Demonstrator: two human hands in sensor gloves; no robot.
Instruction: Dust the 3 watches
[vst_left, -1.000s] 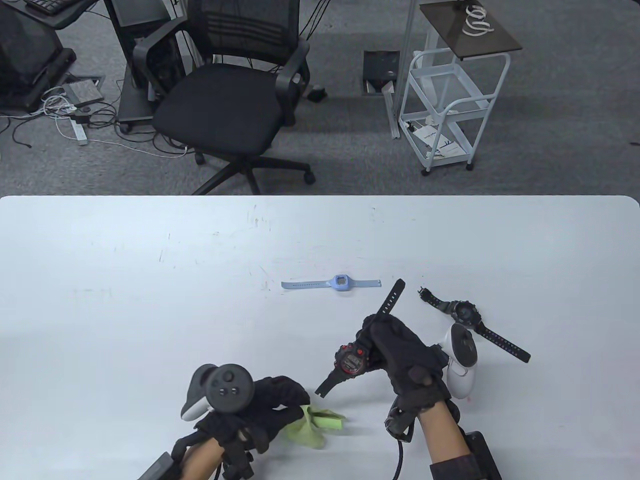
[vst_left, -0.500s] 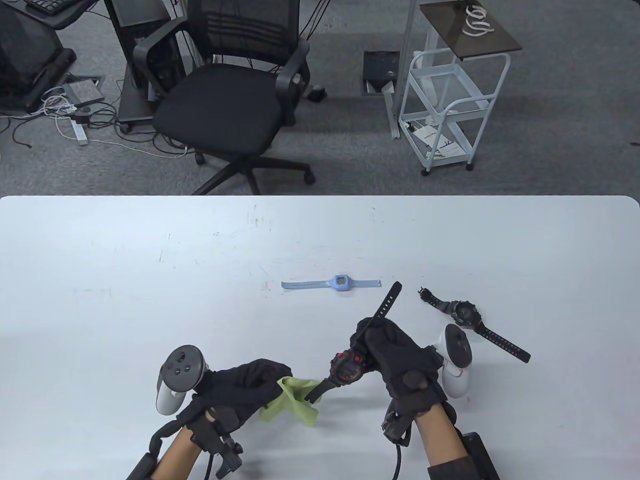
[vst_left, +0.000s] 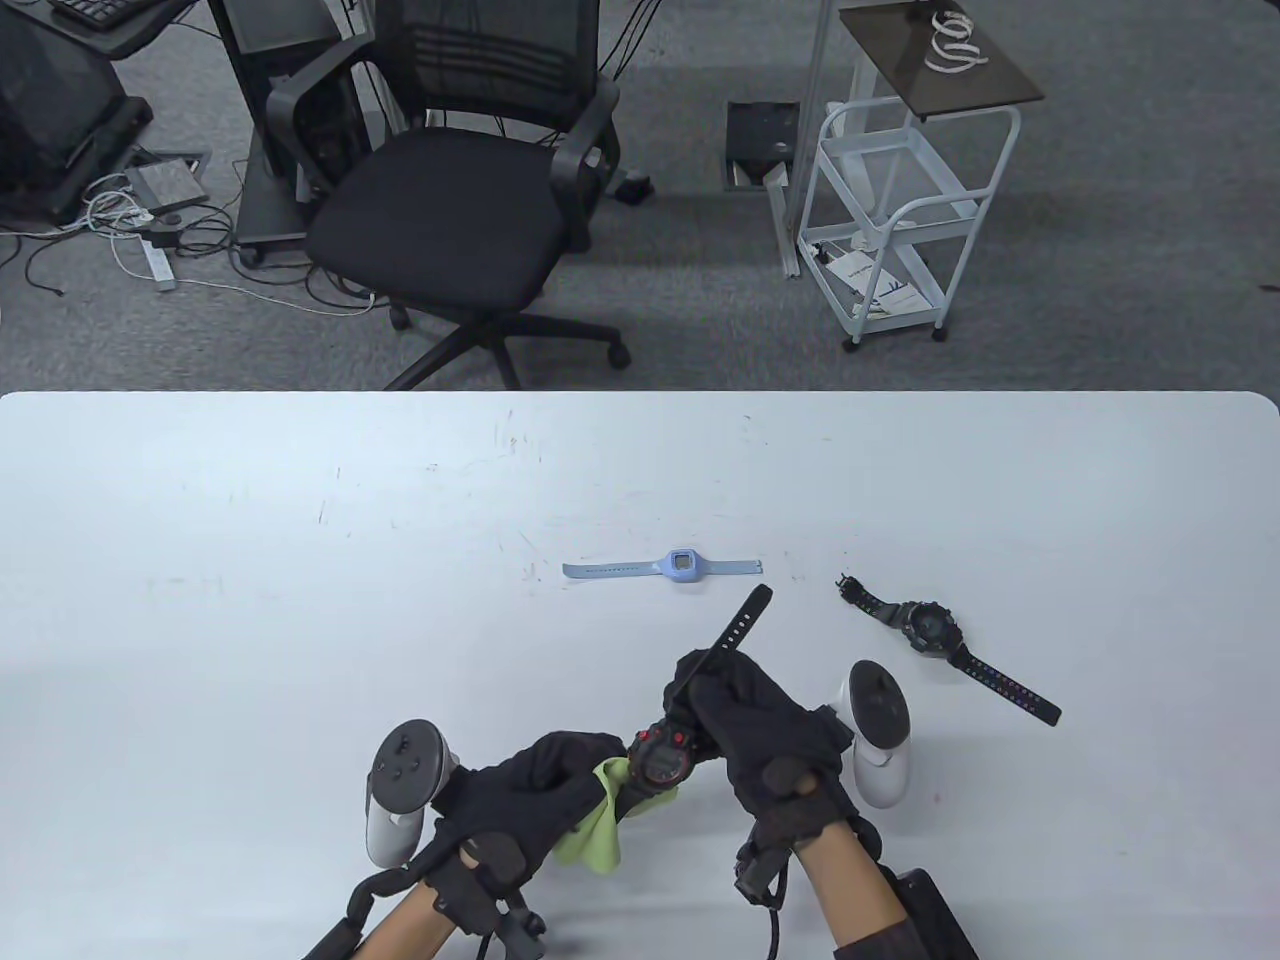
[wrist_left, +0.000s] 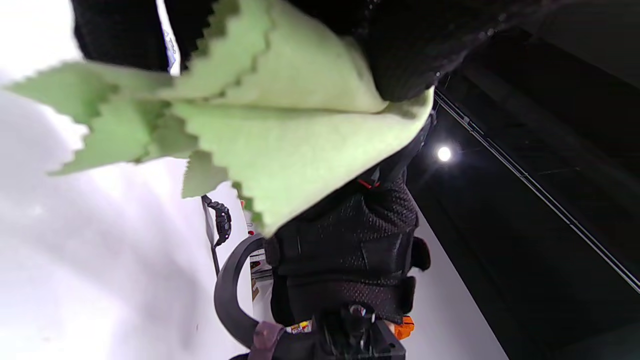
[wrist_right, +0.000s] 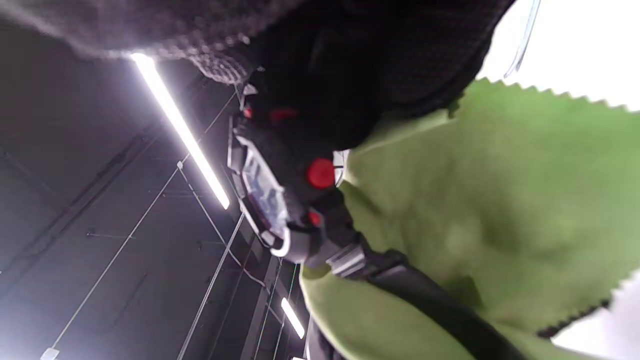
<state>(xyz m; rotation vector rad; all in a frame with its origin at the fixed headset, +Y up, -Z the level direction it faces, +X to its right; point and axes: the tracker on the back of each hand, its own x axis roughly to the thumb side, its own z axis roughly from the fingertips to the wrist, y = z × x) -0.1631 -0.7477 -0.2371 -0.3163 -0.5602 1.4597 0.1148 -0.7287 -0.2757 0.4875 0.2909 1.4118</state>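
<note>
My right hand (vst_left: 735, 715) grips a black watch with red buttons (vst_left: 660, 757) by its upper strap, lifted above the table near the front edge; its far strap end (vst_left: 748, 608) sticks up. My left hand (vst_left: 545, 780) holds a light green cloth (vst_left: 595, 835) pressed against the watch's lower strap. The right wrist view shows the watch face (wrist_right: 265, 200) and the cloth (wrist_right: 500, 210) wrapped under the strap. In the left wrist view the cloth (wrist_left: 280, 125) hangs from my fingers. A light blue watch (vst_left: 680, 566) lies flat mid-table. A black watch with coloured strap dots (vst_left: 930, 628) lies to its right.
The white table (vst_left: 250, 600) carries only the watches. Beyond its far edge stand a black office chair (vst_left: 460, 210) and a white wire cart (vst_left: 895, 220) on grey carpet, with cables on the floor at the far left.
My right hand has carried the red-buttoned watch left and toward me. My left hand lifted the green cloth off the table and brought it onto the watch's lower strap.
</note>
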